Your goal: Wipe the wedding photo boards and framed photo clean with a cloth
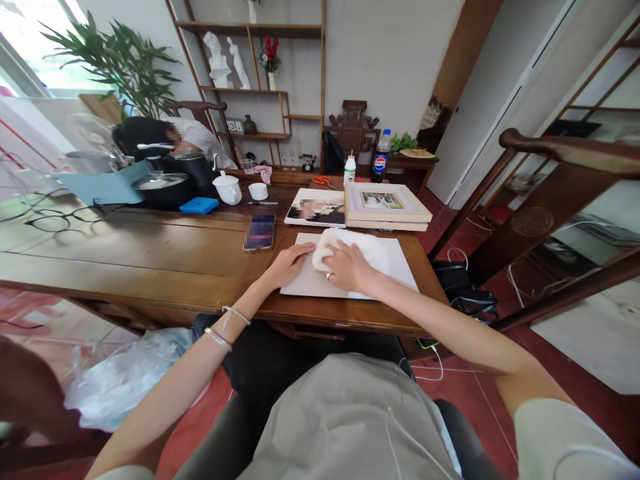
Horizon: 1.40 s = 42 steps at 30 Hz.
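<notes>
A flat white board [395,263] lies on the wooden table [165,260] in front of me. My left hand [289,265] rests flat on the board's left edge, fingers stretched out. My right hand [347,267], with a ring on one finger, presses down on a white cloth [360,245] that is bunched on the board. Just behind the board lie a printed photo [317,208] and a stack of pale picture frames [387,207].
A phone [259,232] lies left of the board. Further back are a blue pad [199,205], white teapot [227,189], cup [258,191], dark pots [167,187], scissors [323,180], a white bottle [350,168] and a cola bottle [381,157]. Another person [165,137] leans over at the far left. A plastic bag [125,377] lies on the floor.
</notes>
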Motion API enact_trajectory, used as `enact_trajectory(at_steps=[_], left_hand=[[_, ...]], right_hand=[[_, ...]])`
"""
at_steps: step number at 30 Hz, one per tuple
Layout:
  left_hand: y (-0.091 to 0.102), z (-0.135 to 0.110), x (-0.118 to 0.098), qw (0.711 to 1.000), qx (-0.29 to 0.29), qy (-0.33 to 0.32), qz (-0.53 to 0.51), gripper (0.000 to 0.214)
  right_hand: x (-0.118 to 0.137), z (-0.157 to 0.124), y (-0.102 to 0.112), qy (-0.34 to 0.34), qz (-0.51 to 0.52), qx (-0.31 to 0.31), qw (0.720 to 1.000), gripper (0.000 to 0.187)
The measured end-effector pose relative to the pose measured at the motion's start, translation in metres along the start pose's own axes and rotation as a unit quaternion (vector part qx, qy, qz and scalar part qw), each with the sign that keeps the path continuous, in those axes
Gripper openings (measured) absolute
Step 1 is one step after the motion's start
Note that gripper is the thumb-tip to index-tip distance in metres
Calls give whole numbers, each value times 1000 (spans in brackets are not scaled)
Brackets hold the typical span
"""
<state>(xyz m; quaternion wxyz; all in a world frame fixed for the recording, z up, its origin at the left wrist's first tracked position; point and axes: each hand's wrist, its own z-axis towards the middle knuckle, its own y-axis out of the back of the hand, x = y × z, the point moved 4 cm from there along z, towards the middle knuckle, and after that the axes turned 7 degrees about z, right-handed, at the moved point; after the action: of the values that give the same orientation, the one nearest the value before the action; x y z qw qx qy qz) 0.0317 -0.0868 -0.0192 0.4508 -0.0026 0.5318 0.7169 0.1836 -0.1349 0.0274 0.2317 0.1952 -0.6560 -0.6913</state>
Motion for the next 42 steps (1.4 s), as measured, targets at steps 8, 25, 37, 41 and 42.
enact_trajectory(at_steps=[8,25,37,41,42], left_hand=[[2,0,-1,1000,7,-5,0,42],[1,2,-3,1000,-1,5,6,39],[1,1,0,1000,1,8,23,38],[1,0,-1,1000,2,10,0,39],[1,0,-1,1000,3,10,-3,39]], right_hand=[[36,7,-7,-36,-40,-36,998,32],[-25,35,18,55,65,18,996,24],[-31,105,20,39,146,41,988,31],[-66,78,24,-9,142,47,989,31],[-76,68,26,-21,141,47,989,30]])
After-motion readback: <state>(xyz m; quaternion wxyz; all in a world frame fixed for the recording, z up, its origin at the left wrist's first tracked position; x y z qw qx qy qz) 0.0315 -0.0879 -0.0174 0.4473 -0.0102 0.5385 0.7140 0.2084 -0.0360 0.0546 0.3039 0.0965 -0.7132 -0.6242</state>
